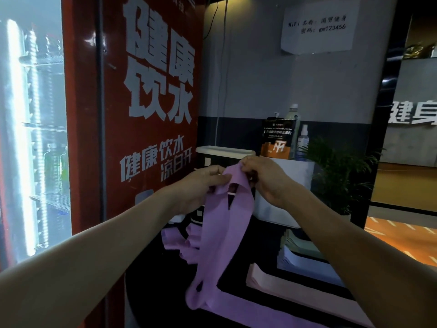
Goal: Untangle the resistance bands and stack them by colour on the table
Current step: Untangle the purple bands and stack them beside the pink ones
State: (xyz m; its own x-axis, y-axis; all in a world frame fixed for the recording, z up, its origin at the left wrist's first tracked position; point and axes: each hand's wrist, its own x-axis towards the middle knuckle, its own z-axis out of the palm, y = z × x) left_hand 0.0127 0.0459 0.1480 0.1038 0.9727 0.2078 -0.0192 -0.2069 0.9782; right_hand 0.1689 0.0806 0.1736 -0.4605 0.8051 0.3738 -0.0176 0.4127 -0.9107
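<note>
Here purple band [220, 223] pinched between both hands [201, 185], hanging down.

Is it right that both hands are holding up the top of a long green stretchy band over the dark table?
Not quite: the long stretchy band is purple, not green. The head view shows the left hand and right hand pinching its top above the dark table.

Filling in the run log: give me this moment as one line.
stage: untangling | left hand: pinches purple band top | right hand: pinches same band | band: hangs to dark table | more purple bands: on table
</note>
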